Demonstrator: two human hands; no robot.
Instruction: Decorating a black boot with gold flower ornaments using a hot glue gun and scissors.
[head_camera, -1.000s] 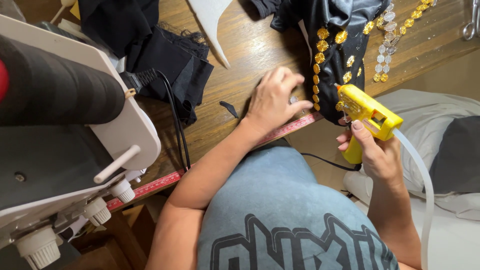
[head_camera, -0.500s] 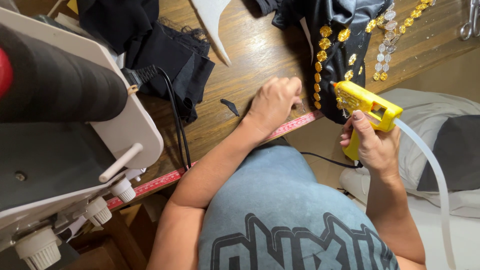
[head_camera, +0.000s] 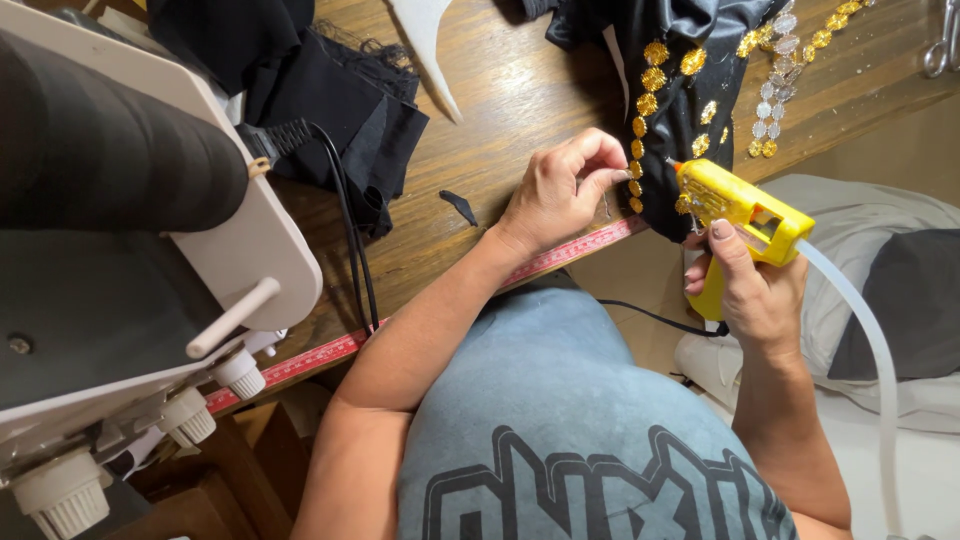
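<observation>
The right hand (head_camera: 752, 290) is wrapped around the grip of a yellow glue gun (head_camera: 735, 205), one finger lying along its top, with the nozzle aimed left at the edge of a black garment (head_camera: 690, 90) just beside it. A clear glue stick (head_camera: 870, 340) juts from the back of the gun and curves down to the right. The left hand (head_camera: 560, 190) rests on the wooden table (head_camera: 510, 95) with its fingers curled in and pinched together at the garment's edge, next to a row of gold studs (head_camera: 645, 110); what they grip is too small to tell. The garment lies at the table's far right edge, and a strip of gold and clear gems (head_camera: 785, 60) runs beside it. A red tape measure (head_camera: 330, 350) is fixed along the table's near edge. A small black scrap (head_camera: 460, 207) lies left of the left hand. Further left, black cloth (head_camera: 340, 95) is piled up, a black cable (head_camera: 350, 240) crosses the table, and a white sewing machine (head_camera: 150, 270) fills the left side
</observation>
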